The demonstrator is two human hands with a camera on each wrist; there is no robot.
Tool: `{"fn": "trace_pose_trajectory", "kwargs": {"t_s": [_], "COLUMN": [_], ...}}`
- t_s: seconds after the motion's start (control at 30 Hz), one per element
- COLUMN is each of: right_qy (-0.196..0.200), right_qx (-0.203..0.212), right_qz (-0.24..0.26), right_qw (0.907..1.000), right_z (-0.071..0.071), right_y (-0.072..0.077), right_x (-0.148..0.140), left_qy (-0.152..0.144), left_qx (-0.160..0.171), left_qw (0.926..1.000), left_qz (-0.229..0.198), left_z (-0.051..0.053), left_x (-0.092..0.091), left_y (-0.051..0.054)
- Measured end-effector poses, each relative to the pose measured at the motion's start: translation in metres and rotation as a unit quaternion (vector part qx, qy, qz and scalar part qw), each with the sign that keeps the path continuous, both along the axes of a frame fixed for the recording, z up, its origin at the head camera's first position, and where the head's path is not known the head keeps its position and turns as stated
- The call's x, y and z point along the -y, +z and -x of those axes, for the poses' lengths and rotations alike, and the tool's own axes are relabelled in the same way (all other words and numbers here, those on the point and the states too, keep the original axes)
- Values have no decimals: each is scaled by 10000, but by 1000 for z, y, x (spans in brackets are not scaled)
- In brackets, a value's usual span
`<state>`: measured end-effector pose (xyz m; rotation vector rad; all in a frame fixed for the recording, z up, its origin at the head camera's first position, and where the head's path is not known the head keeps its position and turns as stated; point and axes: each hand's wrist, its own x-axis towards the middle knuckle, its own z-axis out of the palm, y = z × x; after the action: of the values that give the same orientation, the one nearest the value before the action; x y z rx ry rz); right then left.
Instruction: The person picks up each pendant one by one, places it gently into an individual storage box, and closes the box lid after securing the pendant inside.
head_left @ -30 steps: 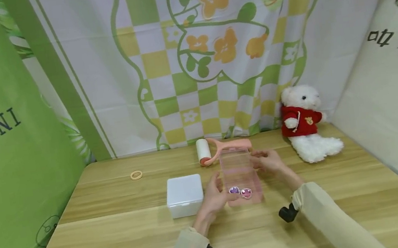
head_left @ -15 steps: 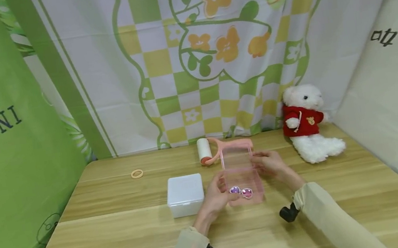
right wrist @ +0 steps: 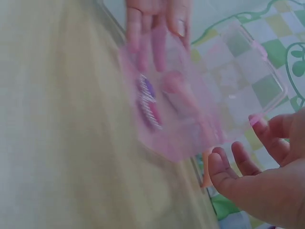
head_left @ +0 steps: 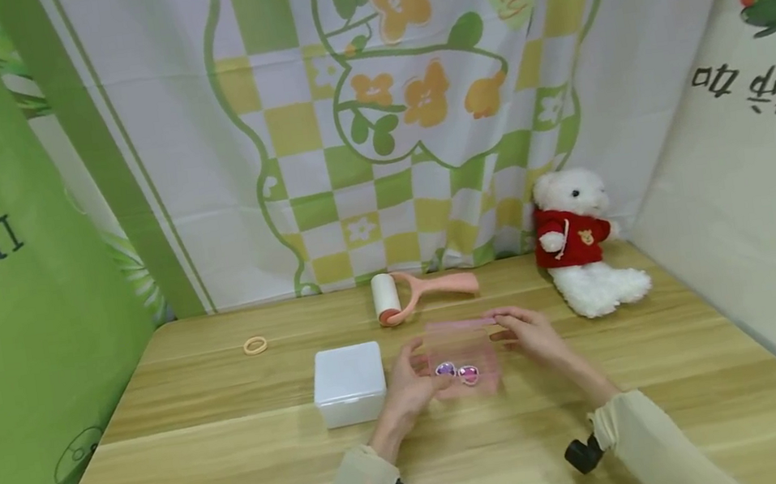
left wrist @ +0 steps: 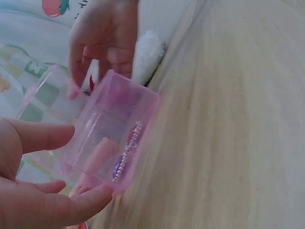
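Note:
A clear pink plastic box [head_left: 484,385] stands on the table with its lid [head_left: 458,324] raised. Inside lie a purple gem [head_left: 445,369] and a pink gem [head_left: 468,375], both edged in small white beads and side by side. My left hand [head_left: 410,386] holds the box at its left end, with thumb and fingers spread about the wall. At the right, a fingertip of my right hand [head_left: 533,337] touches the lid's edge, as the right wrist view shows; its other fingers are loosely bent.
A white lidded box [head_left: 350,386] stands just left of my left hand. Behind the pink box lies a lint roller [head_left: 431,289] with a pink handle. A small yellowish ring [head_left: 255,345] lies at left. A white plush bear [head_left: 580,245] sits at the back right.
The lid has swung from leaning back to nearly edge-on in the head view, with my right hand's fingertips at its edge. My left hand stays at the box. The head view has shifted slightly.

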<state>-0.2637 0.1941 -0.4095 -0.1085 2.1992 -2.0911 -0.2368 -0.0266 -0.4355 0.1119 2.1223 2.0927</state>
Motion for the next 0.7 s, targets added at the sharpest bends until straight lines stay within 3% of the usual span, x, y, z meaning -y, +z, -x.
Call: {"fn": "trace_pose_trajectory", "kwargs": {"t_s": [0.17, 0.27, 0.37, 0.5, 0.7], "right_qy": [470, 806, 1017, 945, 1087], "right_qx": [161, 88, -77, -59, -65], "right_qz": [341, 253, 41, -135, -34], "right_qw": [9982, 9964, 9948, 9954, 9940], "right_z": [-13, -18, -19, -19, -19], "right_y": [-10, -16, -21, -26, -29], "right_x": [6, 6, 5, 4, 2], "left_qy": [6, -47, -100, -39, 83], "left_qx": [323, 340, 30, -394, -721], "left_qw": [9958, 9942, 9979, 9992, 9965], "left_qz": [-856, -1015, -639, 0, 402], "left_z": [4, 7, 6, 3, 0], "left_x": [6, 8, 10, 11, 7], "left_y": [2, 1, 0, -3, -5]}}
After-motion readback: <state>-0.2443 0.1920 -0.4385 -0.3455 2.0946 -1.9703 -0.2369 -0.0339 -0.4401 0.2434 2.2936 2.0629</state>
